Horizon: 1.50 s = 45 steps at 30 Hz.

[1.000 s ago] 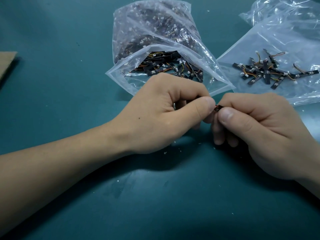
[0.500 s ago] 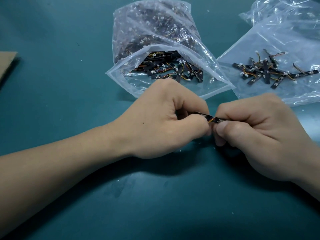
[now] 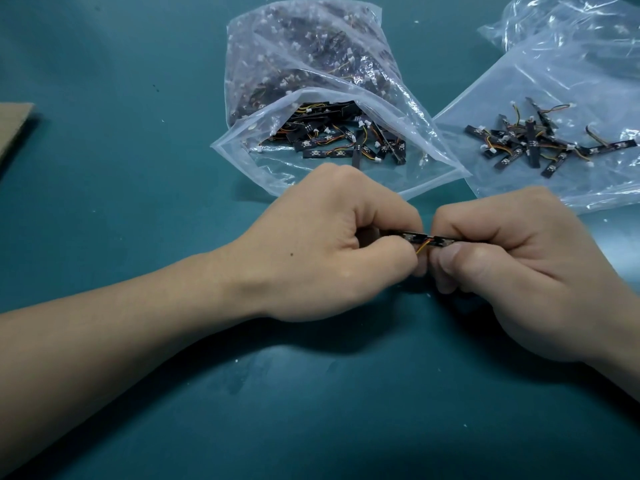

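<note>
A thin black circuit strip (image 3: pixel 427 239) with a short orange wire lies level between both hands, low over the teal table. My left hand (image 3: pixel 332 247) pinches its left end between thumb and curled fingers. My right hand (image 3: pixel 512 268) pinches its right end the same way. The thumbs nearly touch under the strip's middle, and most of the strip is hidden inside the two grips.
An open clear bag (image 3: pixel 311 98) full of the same black strips lies just beyond my hands. To the right, a flat clear bag (image 3: pixel 554 81) carries a small pile of strips (image 3: pixel 540 143). A cardboard corner (image 3: pixel 14 123) sits at the left edge.
Both hands dropped slightly toward the table and drew closer together. The strip, earlier only a small tip between the fingertips, now shows as a level piece spanning the gap between the hands.
</note>
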Available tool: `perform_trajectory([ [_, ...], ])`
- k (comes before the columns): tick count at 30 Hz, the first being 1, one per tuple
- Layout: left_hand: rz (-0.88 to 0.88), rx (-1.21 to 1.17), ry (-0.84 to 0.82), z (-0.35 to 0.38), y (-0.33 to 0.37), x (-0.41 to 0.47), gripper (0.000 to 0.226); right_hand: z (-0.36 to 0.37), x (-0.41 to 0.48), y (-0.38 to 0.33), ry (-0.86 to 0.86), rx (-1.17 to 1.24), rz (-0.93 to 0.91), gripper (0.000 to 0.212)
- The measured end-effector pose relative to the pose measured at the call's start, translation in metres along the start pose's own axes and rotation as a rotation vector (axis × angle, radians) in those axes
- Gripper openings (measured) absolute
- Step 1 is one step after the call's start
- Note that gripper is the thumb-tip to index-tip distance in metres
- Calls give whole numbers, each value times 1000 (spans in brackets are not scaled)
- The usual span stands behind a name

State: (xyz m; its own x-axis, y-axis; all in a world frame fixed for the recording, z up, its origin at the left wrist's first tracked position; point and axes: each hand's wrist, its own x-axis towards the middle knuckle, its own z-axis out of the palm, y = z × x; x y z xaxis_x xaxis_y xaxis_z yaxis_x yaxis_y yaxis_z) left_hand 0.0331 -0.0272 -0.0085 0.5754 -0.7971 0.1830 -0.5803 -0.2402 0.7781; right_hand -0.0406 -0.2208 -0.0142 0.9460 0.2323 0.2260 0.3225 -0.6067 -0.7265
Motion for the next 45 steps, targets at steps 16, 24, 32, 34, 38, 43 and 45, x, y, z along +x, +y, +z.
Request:
perform_trajectory([
  [16, -11, -48, 33, 0, 3, -2, 29, 1, -1, -1, 36, -43, -12, 34],
  [24, -18, -49, 4, -1, 3, -2, 25, 2, -1, -2, 39, -62, -30, 34],
  [32, -29, -41, 27, -1, 4, -2, 24, 2, -1, 0, 43, -69, -21, 35],
  [34, -44, -49, 46, 0, 4, -2, 24, 1, -1, 0, 53, -49, -1, 32],
  [38, -54, -36, 49, 0, 5, -2, 23, 1, -1, 0, 58, -36, -1, 32],
  [43, -49, -28, 67, 0, 5, -1, 22, 1, 0, 0, 52, -32, 2, 28],
  [45, -48, -17, 82, 0, 5, -1, 23, 1, 0, -1, 57, -47, -7, 28],
])
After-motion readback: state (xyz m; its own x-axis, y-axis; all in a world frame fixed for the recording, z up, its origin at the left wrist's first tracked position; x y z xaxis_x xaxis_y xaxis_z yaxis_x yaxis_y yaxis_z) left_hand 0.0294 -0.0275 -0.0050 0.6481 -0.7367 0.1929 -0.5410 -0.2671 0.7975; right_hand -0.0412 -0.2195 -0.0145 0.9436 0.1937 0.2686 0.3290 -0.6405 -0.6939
